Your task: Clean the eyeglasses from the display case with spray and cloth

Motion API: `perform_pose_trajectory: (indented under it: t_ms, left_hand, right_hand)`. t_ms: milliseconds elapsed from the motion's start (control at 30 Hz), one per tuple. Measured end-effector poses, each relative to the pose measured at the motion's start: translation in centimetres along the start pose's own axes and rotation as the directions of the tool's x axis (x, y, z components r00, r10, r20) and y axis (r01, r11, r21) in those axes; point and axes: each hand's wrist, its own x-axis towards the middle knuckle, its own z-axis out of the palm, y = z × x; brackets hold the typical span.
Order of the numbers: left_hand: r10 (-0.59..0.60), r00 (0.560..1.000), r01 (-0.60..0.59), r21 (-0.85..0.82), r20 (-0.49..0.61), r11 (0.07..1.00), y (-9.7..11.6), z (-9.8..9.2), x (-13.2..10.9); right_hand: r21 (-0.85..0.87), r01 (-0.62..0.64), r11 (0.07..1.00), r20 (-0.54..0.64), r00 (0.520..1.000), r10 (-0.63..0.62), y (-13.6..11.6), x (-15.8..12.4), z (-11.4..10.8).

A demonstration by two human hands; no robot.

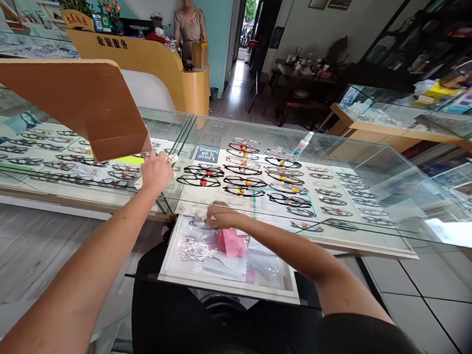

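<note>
Brown corrugated cardboard sheet (79, 99), broad and folded along one edge, hangs in the air over the left part of the glass counter (377, 167). The left hand (156, 172) has its grip closed on the sheet's lower right corner, so nearly all of the board sticks out up and to the left of the fist. Something small and pale shows at the knuckles, too small to identify.

The board looks light and fairly stiff, but held by one corner it would likely sag or swing. A hold nearer the middle of an edge, or along the fold, should steady it, and its dry face is unlikely to slip.

The right hand (222, 216) lies palm down at the far edge of a white tray (231, 287) that juts out below the counter top. Its fingers curl onto clear plastic packets (194, 248), beside a pink paper slip (232, 243). Whether that grip is closed on anything cannot be told.

Under the glass lie rows of black spectacle frames (203, 171), and a white spray bottle (303, 144) stands on top. Well apart, a person (191, 23) stands behind a curved yellow desk (147, 58).
</note>
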Motion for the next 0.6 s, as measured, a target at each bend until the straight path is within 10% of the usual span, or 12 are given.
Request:
perform_pose_trajectory:
  t_ms: [167, 300, 433, 600]
  left_hand:
    - [-0.006, 1.0, 0.006, -0.04, -0.007, 0.999, -0.2, 0.4, 0.3]
    - [-0.002, 1.0, 0.002, -0.032, -0.014, 0.999, -0.3, 0.6, 0.3]
    - [-0.002, 1.0, 0.001, -0.032, -0.014, 0.999, -0.3, 0.5, 0.2]
    - [-0.017, 1.0, 0.017, -0.02, -0.01, 1.0, -0.2, 0.3, 0.3]
  right_hand:
    - [0.398, 0.189, 0.898, 0.178, 0.944, -0.277, -1.5, -7.4, -2.2]
    - [0.435, 0.304, 0.847, -0.081, 0.951, -0.3, -1.8, -9.7, -9.7]
    - [-0.064, 0.082, 0.995, -0.341, 0.935, -0.099, -0.7, -4.9, -16.5]
    - [-0.327, -0.094, 0.94, -0.305, 0.952, -0.011, 1.9, 4.1, -18.2]
